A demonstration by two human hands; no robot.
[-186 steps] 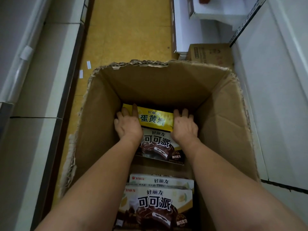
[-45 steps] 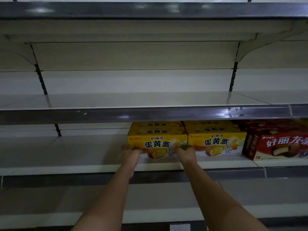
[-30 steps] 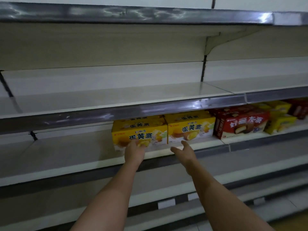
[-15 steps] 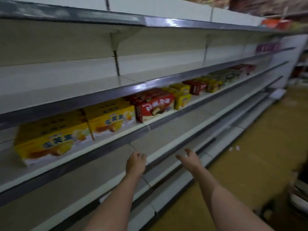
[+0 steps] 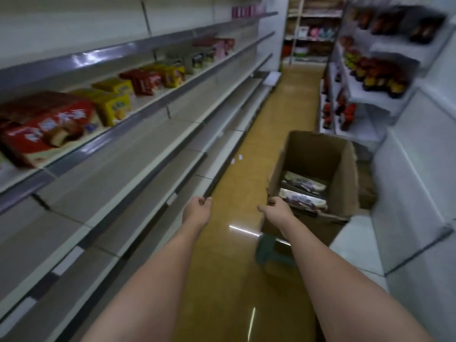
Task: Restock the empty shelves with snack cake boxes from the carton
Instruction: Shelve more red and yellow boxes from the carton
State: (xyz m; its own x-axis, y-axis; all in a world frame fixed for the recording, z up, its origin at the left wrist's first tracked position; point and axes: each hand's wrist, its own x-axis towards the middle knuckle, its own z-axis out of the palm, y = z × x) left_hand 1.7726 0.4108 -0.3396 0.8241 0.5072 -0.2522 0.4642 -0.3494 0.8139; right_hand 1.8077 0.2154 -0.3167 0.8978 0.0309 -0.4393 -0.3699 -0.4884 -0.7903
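Bare forearms reach out over the yellow floor [image 5: 237,183], and both hands hold nothing: the left hand [image 5: 197,210] hangs with its fingers loosely curled near the edge of the lowest shelf, while the right hand [image 5: 277,210] is stretched toward the carton [image 5: 345,193] with fingers relaxed, at its near left corner; whether it touches the cardboard I cannot tell. That brown carton stands open on the floor to the right, and snack cake boxes [image 5: 304,201] lie inside it, their print blurred. Something green [image 5: 265,250] sits below the carton's near side. To the left run long shelves [image 5: 138,154]; the lower ones are bare, and one higher shelf carries a red box [image 5: 51,129] nearest, then yellow boxes [image 5: 113,104] and more packs farther down the aisle. Across the aisle, white shelving [image 5: 375,95] holds dark and red goods.
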